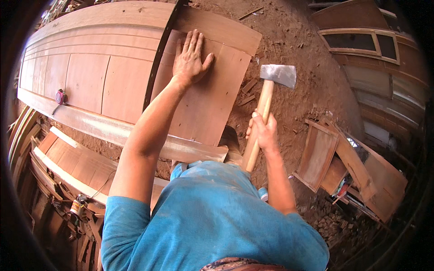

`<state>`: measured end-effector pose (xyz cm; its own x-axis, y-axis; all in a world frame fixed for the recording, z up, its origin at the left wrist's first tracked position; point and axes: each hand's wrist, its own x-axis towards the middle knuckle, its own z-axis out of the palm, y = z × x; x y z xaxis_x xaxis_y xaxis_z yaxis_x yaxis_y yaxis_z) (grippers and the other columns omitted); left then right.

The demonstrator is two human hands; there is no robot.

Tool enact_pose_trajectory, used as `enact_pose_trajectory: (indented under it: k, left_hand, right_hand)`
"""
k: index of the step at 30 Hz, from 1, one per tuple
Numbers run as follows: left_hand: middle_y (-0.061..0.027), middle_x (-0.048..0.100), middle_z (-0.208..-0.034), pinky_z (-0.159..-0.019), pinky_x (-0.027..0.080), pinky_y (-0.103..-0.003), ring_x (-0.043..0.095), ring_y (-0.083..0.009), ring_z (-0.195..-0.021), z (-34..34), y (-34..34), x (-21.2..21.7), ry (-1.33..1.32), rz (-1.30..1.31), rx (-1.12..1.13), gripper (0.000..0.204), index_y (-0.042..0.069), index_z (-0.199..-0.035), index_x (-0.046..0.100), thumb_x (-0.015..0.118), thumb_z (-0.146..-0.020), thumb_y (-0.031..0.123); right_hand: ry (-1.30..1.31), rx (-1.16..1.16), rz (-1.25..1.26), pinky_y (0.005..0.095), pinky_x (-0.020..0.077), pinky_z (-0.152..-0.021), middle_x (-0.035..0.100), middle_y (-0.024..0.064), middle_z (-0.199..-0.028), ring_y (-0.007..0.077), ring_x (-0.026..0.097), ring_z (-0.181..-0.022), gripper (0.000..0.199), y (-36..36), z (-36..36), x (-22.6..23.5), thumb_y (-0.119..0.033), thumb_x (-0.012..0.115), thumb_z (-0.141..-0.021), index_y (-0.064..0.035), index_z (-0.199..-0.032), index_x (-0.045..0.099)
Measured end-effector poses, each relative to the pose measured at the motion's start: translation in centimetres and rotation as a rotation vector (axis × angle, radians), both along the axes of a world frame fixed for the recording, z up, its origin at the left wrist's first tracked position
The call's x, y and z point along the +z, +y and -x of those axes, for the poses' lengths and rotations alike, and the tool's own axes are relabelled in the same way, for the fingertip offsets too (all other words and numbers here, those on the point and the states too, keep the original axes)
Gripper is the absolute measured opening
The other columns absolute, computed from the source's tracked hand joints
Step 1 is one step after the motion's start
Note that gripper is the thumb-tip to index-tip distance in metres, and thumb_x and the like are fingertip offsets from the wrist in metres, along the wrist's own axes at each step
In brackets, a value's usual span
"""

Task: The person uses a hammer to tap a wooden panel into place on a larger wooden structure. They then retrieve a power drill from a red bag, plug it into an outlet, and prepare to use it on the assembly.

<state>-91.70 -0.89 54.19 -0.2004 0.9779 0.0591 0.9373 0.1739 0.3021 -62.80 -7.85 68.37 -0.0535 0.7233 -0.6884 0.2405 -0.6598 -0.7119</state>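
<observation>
My left hand [192,61] lies flat on a reddish-brown wooden panel [208,101], its fingers stretched out. My right hand [264,131] grips the pale wooden handle of an axe [277,75], holding it upright over the ground to the right of the panel. The axe's grey metal head is at the top, apart from the wood. Left of my left hand, a dark narrow strip [159,58] crosses the work between this panel and a longer grooved panel [86,81]. On the longer panel rests a pink and black tape measure [60,96].
Wooden frames and panels [361,40] stand at the far right. Loose boards [316,156] are piled at the right. Another panel [74,160] lies at the lower left, near a small white container [77,207] and wood offcuts. Wood scraps [247,86] litter the dirt floor.
</observation>
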Motion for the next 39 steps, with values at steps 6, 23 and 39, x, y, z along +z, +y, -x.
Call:
enact_pose_trajectory:
  k: [6, 23, 39]
  left_hand:
    - [-0.0151, 0.021, -0.168, -0.125, 0.015, -0.056, 0.014, -0.0294, -0.157, 0.4, -0.5, -0.3, -0.085, -0.055, -0.019, 0.074, 0.011, -0.16, 0.031, 0.042, -0.102, 0.056]
    - [-0.0123, 0.034, -0.162, -0.123, 0.008, -0.065, 0.026, -0.0332, -0.153, -4.8, 1.5, -0.2, 0.087, -0.117, -0.146, 0.056, 0.02, -0.154, 0.043, 0.037, -0.107, 0.049]
    - [-0.0297, 0.035, -0.157, -0.123, 0.019, -0.053, 0.034, -0.0348, -0.149, -22.0, -27.2, 2.8, 0.22, 0.176, 1.277, 0.093, 0.0, -0.155, 0.034, 0.066, -0.089, 0.058]
  right_hand:
    - [-0.537, 0.532, -0.422, 0.0504, 0.056, -0.061, 0.068, 0.0261, -0.082, 0.0441, 0.069, -0.07, 0.035, -0.1, 0.2, -3.7, -0.027, 0.063, -0.098, 0.0012, -0.114, 0.051]
    - [-0.529, 0.577, -0.429, 0.0532, 0.0542, -0.084, 0.067, 0.0361, -0.099, 0.051, 0.067, -0.096, 0.057, -1.0, -1.5, -7.3, -0.039, 0.062, -0.096, 0.0088, -0.127, 0.051]
    - [-0.123, 1.468, -0.495, 0.0447, 0.0546, -0.084, 0.071, 0.0245, -0.092, 0.0337, 0.07, -0.096, 0.055, 11.3, 1.3, -5.1, -0.046, 0.057, -0.099, 0.0081, -0.109, 0.061]
